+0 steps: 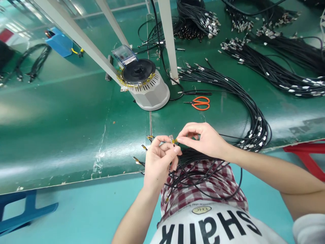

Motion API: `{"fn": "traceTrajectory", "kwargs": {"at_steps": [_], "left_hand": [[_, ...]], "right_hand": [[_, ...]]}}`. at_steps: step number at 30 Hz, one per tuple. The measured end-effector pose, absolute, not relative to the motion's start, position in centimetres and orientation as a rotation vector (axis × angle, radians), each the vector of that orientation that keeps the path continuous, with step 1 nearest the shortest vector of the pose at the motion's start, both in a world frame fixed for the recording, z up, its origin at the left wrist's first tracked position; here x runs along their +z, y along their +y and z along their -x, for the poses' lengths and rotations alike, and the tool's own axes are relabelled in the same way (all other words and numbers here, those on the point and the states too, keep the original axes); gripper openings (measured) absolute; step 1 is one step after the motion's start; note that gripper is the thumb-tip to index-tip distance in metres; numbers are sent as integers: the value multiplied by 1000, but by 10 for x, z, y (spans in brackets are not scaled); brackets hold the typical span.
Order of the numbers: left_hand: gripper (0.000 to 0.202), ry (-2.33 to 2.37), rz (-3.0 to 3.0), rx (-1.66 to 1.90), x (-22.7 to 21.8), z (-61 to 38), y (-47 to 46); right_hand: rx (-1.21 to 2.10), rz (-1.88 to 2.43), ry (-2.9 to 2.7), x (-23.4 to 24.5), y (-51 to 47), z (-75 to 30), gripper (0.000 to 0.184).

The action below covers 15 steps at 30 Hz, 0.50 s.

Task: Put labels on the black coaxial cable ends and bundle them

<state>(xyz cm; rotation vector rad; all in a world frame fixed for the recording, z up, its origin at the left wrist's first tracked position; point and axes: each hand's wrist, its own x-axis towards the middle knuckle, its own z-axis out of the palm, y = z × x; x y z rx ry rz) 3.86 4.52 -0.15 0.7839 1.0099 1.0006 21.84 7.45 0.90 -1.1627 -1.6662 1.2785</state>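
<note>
Head camera looks down at two hands just over the near edge of the shiny green table [76, 135]. The left hand [159, 164] is closed around a thin black cable [173, 145], just under its small silver plug [171, 138], which sticks up. The right hand [204, 139] pinches a little strip of yellow tape [175, 140] beside the plug, with its other fingers loosely curled. The cable looks light and floppy, so it is best held close to the plug. The tape is likely sticky and easy to tear. More loose black cables [195, 173] droop onto the lap. Orange scissors [201, 103] and a round white tape machine [148, 86] sit further back.
</note>
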Motion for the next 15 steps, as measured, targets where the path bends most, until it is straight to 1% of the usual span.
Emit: {"fn": "traceTrajectory", "kwargs": {"at_steps": [7,15], "left_hand": [[28,988,-625,907,-7,-34,51],[21,902,-589,900,-14,-35,49]], "right_hand": [[1256,1161,-1677,4,78,-216,12],[1441,1060,-1575,-7,85,-214,17]]}}
